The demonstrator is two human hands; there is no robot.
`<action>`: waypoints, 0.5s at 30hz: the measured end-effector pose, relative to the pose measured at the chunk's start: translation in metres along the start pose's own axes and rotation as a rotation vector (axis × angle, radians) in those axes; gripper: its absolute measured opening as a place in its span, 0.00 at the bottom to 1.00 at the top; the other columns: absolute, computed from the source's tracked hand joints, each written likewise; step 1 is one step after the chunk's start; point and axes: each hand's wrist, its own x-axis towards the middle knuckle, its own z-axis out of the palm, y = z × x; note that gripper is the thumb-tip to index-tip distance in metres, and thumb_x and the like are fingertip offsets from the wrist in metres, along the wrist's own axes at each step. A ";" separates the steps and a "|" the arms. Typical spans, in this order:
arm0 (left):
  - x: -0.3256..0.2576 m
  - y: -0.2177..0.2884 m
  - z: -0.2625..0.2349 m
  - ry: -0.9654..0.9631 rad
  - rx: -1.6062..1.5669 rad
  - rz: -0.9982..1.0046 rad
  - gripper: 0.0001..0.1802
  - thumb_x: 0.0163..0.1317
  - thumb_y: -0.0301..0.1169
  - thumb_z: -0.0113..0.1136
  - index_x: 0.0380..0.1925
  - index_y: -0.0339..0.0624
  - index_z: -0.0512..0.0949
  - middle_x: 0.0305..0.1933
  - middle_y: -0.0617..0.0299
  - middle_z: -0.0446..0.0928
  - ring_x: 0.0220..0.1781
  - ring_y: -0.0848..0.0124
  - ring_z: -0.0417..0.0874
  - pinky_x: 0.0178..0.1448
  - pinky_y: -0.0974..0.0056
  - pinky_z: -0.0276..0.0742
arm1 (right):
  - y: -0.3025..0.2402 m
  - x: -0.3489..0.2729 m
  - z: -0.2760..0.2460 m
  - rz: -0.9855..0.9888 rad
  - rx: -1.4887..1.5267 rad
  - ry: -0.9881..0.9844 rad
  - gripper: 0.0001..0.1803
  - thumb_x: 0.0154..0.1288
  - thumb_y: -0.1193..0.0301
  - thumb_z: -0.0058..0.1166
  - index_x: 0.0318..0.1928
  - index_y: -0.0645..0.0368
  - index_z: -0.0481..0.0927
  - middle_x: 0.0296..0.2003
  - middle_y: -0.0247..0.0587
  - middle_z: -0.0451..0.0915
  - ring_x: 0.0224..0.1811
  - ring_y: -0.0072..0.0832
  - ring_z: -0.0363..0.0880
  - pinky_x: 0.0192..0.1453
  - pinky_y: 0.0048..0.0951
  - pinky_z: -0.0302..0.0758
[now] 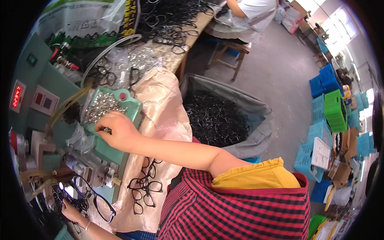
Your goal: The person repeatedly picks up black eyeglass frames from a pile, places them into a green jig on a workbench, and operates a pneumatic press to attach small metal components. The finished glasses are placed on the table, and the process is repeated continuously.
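Observation:
My right hand (118, 130) reaches into a green tray (131, 105) that holds a heap of small silvery metal parts (102, 106). Its fingers are curled, with thumb and fingertips down at the heap; whatever lies between them is hidden. Lower down, beside the machine, my left hand (71, 212) has its fingers bent at a cluster of black eyeglass frames (82, 204); what it grips does not show clearly. A larger-looking dark eyeglass frame (105, 209) stands out in front of the machine. Several black eyeglass frames (146, 187) lie on the tan wrapping sheet (164, 104).
The green machine (30, 72) with a red-lit display fills the left. A grey-lined bin (260, 112) of black frames stands beside the bench. More frames (172, 24) pile at the far end, near a seated person (256, 18). Blue and green crates (335, 110) line the right.

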 end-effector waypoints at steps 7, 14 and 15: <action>-0.022 -0.024 -0.003 0.296 -0.158 -0.042 0.26 0.70 0.48 0.57 0.43 0.29 0.82 0.43 0.44 0.83 0.43 0.52 0.83 0.50 0.53 0.77 | -0.056 0.032 0.046 -0.069 0.269 -0.266 0.15 0.51 0.75 0.62 0.42 0.59 0.83 0.37 0.42 0.84 0.44 0.37 0.84 0.52 0.36 0.78; -0.103 0.139 -0.091 0.502 -1.058 -0.071 0.11 0.72 0.35 0.59 0.37 0.37 0.81 0.29 0.71 0.75 0.26 0.85 0.70 0.26 0.76 0.67 | -0.068 0.033 0.057 0.182 0.428 -0.352 0.24 0.56 0.78 0.63 0.55 0.64 0.73 0.34 0.37 0.82 0.41 0.22 0.80 0.52 0.26 0.74; -0.107 0.143 -0.099 0.523 -0.985 -0.036 0.10 0.72 0.35 0.59 0.38 0.39 0.81 0.29 0.70 0.76 0.25 0.86 0.69 0.23 0.77 0.66 | -0.078 0.033 0.053 0.226 0.488 -0.385 0.25 0.56 0.79 0.62 0.55 0.64 0.72 0.34 0.36 0.82 0.41 0.20 0.80 0.53 0.25 0.73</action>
